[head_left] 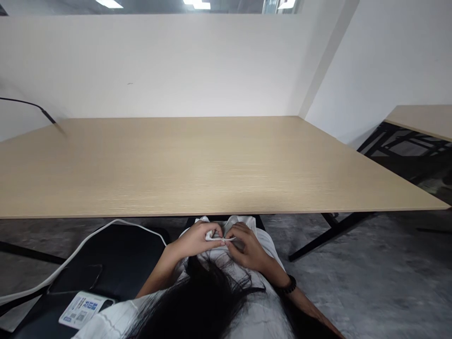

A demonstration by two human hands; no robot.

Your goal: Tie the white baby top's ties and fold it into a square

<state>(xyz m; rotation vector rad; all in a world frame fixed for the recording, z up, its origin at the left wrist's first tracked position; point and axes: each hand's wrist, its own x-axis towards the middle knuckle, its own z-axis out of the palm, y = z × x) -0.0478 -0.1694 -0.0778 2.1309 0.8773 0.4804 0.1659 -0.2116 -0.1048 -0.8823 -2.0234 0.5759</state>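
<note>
Below the table's front edge, in front of my body, my left hand (pixel 199 237) and my right hand (pixel 249 247) meet at the front of a white shirt (pixel 261 306). My left fingers pinch a folded edge of the shirt, and the thumb lies along it. From the other side, my right thumb and fingers are closed on the same edge. Whether a button sits between the fingertips is too small to tell. A dark bead bracelet (pixel 287 285) circles my right wrist. Dark hair hides part of the shirt.
A light wood table (pixel 212 160) spans the view ahead, against a white wall. To my left, a black chair seat (pixel 120 254) carries a white card (pixel 84 308) and a white cable (pixel 83 247). A thin black cable (pixel 45 113) hangs at far left. Another table (pixel 423 120) stands right.
</note>
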